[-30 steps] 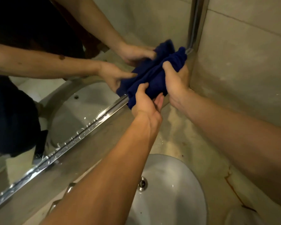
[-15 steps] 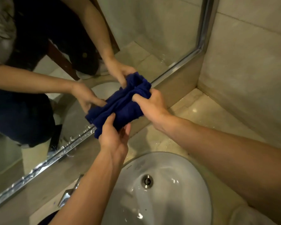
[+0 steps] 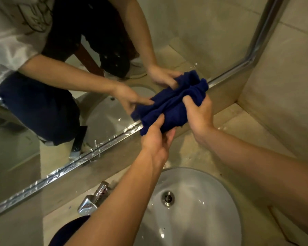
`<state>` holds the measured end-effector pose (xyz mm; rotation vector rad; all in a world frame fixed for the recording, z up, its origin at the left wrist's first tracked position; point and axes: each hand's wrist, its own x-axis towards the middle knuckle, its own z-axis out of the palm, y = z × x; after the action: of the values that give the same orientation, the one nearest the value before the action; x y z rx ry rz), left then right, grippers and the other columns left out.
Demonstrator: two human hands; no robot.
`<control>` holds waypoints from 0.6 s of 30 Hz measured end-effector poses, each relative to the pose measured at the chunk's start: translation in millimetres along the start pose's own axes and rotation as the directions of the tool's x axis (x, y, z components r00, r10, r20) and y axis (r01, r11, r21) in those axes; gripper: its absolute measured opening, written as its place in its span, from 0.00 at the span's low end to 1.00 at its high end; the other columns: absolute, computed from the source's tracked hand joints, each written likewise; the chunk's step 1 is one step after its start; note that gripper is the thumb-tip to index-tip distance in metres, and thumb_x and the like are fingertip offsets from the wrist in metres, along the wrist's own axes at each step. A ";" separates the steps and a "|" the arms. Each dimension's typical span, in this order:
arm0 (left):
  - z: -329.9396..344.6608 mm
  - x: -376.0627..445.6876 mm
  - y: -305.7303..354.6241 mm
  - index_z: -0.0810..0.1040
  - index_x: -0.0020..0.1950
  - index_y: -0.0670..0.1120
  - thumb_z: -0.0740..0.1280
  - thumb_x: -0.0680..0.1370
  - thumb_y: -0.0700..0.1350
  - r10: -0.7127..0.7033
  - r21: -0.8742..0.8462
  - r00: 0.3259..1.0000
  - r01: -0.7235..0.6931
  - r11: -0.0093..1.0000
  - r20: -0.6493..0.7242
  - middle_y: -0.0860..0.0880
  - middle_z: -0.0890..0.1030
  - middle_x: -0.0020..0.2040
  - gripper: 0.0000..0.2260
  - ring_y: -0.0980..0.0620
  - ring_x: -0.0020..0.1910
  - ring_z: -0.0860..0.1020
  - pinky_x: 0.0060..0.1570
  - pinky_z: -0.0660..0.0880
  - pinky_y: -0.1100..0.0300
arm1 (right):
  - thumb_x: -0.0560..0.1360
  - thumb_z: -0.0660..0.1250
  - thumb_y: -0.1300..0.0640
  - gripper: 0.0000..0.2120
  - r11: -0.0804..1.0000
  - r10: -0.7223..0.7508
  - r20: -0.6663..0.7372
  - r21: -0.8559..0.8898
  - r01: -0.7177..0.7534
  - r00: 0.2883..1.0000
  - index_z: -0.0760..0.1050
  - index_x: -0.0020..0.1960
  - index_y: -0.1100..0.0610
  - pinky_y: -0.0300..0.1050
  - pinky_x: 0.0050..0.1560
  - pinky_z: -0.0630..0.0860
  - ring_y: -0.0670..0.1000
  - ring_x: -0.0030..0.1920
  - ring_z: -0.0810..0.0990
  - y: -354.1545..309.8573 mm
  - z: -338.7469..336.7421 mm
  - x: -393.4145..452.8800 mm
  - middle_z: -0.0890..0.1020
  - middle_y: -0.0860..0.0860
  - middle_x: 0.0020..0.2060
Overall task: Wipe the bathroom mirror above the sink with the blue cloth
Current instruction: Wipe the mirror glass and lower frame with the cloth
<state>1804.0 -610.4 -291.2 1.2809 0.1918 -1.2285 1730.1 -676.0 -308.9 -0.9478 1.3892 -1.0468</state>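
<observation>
left hand (image 3: 156,139) grip pinches blue cloth (image 3: 169,107) | right hand (image 3: 199,112) grip clutches it | at mirror (image 3: 194,32) edge

Blue cloth (image 3: 169,110): dark navy, bunched into folds, centre-right of frame, pressed against the lower edge of the mirror (image 3: 194,32). Mirror: fills upper left, shiny metal frame, water droplets along its bottom edge, sink (image 3: 212,206) below at bottom centre.
</observation>
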 end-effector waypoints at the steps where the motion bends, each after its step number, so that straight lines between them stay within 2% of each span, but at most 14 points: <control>1: -12.0 0.5 2.4 0.78 0.61 0.48 0.69 0.78 0.41 0.024 0.005 1.000 -0.024 1.000 0.006 0.46 0.84 0.56 0.12 0.50 0.53 0.83 0.48 0.81 0.60 | 0.67 0.67 0.46 0.26 1.000 0.002 0.017 -0.012 -0.001 1.000 0.74 0.63 0.54 0.55 0.59 0.77 0.50 0.53 0.81 2.0 5.4 -8.4 0.83 0.51 0.53; 3: -39.0 -0.8 11.3 0.79 0.59 0.48 0.68 0.79 0.42 0.043 0.030 0.999 -0.043 0.999 0.000 0.47 0.85 0.54 0.09 0.51 0.51 0.83 0.50 0.79 0.60 | 0.67 0.69 0.46 0.27 0.998 0.020 0.086 -0.062 -0.015 0.996 0.74 0.64 0.54 0.54 0.60 0.76 0.52 0.55 0.81 4.6 17.9 -25.9 0.82 0.52 0.55; 6: -74.3 -8.6 26.7 0.79 0.58 0.48 0.67 0.79 0.42 0.076 0.019 0.995 -0.075 0.997 -0.065 0.47 0.85 0.53 0.09 0.51 0.51 0.82 0.50 0.77 0.60 | 0.72 0.71 0.51 0.23 0.984 0.094 0.231 -0.173 -0.054 0.968 0.73 0.65 0.55 0.50 0.57 0.77 0.55 0.56 0.80 7.5 34.5 -45.7 0.82 0.54 0.56; 9: -84.2 -17.9 34.9 0.79 0.54 0.47 0.68 0.78 0.42 0.085 0.003 0.985 -0.085 0.996 -0.152 0.46 0.84 0.51 0.05 0.50 0.51 0.82 0.55 0.77 0.59 | 0.70 0.72 0.51 0.22 0.975 0.165 0.311 -0.196 -0.107 0.936 0.75 0.62 0.56 0.53 0.55 0.79 0.56 0.53 0.81 5.4 40.5 -52.8 0.82 0.54 0.53; 11: -76.7 -23.1 34.9 0.78 0.51 0.47 0.68 0.79 0.41 0.082 -0.015 0.978 -0.087 0.996 -0.190 0.45 0.83 0.49 0.03 0.49 0.50 0.81 0.57 0.77 0.58 | 0.68 0.73 0.51 0.20 0.965 0.198 0.315 -0.227 -0.129 0.928 0.78 0.57 0.56 0.54 0.52 0.80 0.56 0.50 0.82 1.3 37.5 -46.9 0.83 0.54 0.50; 13: -64.6 -24.9 31.8 0.77 0.49 0.46 0.67 0.79 0.40 0.083 -0.020 0.975 -0.089 0.996 -0.205 0.46 0.83 0.47 0.02 0.50 0.46 0.80 0.54 0.76 0.58 | 0.65 0.74 0.50 0.19 0.959 0.204 0.286 -0.252 -0.132 0.936 0.79 0.53 0.56 0.54 0.49 0.81 0.57 0.48 0.82 -4.8 32.7 -40.1 0.84 0.55 0.48; 16: -43.7 -18.8 24.3 0.77 0.51 0.47 0.68 0.79 0.41 0.029 0.005 0.987 -0.029 1.000 -0.156 0.47 0.83 0.45 0.03 0.51 0.44 0.80 0.47 0.77 0.60 | 0.54 0.70 0.44 0.27 0.961 0.152 0.203 -0.258 -0.096 0.967 0.80 0.49 0.57 0.57 0.47 0.82 0.58 0.47 0.83 -13.8 22.6 -22.5 0.84 0.57 0.47; 18: -26.2 -13.1 17.8 0.78 0.52 0.47 0.68 0.78 0.42 -0.020 0.019 0.995 0.022 1.000 -0.099 0.47 0.83 0.45 0.03 0.51 0.43 0.81 0.46 0.78 0.61 | 0.48 0.67 0.41 0.29 0.971 0.101 0.130 -0.227 -0.069 0.986 0.79 0.45 0.55 0.58 0.45 0.82 0.58 0.46 0.83 -12.6 12.9 -4.9 0.84 0.57 0.46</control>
<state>1825.1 -585.7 -280.6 1.3615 0.2648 -1.1884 1743.2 -676.0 -295.6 -1.0927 1.4352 -0.7556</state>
